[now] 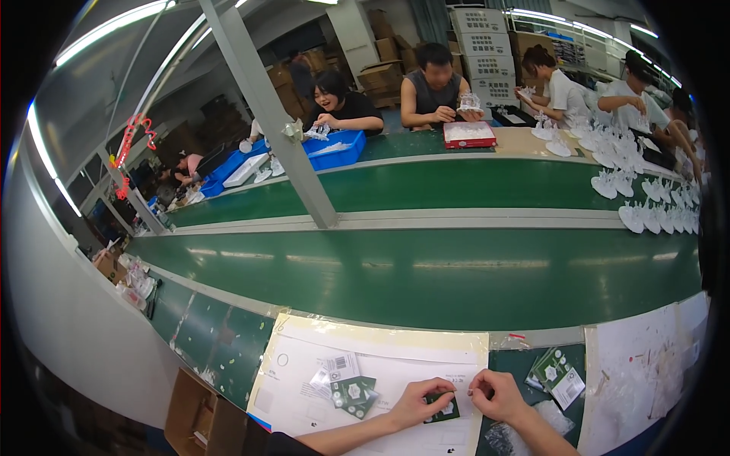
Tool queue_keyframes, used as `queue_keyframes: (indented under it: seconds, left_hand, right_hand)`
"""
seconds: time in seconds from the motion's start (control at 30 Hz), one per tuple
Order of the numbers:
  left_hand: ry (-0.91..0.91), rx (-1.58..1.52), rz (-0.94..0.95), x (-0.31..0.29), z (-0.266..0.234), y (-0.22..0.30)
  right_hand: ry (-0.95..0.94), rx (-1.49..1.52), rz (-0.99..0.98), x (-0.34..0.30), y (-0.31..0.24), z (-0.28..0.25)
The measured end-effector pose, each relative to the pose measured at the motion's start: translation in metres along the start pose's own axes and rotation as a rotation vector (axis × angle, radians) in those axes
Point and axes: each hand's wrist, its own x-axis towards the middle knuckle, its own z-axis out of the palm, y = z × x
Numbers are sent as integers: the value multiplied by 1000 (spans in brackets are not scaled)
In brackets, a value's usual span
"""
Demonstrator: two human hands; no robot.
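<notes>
My left hand (423, 401) is closed over a small dark green printed card (449, 413), its fingertips at the card's upper edge. Just to the right, my right hand (496, 395) makes a pinch; a tiny thing seems to be at the fingertips, too small to name. Both hands are above a large white paper sheet (304, 380) taped to the bench. Left of my left hand lie several green and white cards (352, 390), some with clear plastic packaging. More green cards (559, 372) lie right of my right hand, above crumpled clear plastic bags (551, 416).
A green conveyor belt (411, 281) runs across beyond my bench. A grey metal post (266, 114) rises past it. Across the line, people work beside blue bins (334, 150), a red box (469, 135) and rows of white pieces (658, 219). An open cardboard box (182, 403) stands at lower left.
</notes>
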Motion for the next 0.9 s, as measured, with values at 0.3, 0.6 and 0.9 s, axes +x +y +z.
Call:
queue_keyframes:
  seconds: [0.3,0.6,0.9]
  left_hand:
    - [-32,-27,-29,0,-1,0]
    - [-39,-39,-40,1,-1,4]
    - [-32,-15,-16,0,-2,3]
  right_hand:
    - [31,3,-21,0,1,2]
    - [31,15,7,-1,0,2]
    - [23,44,-8,-1,-3,1]
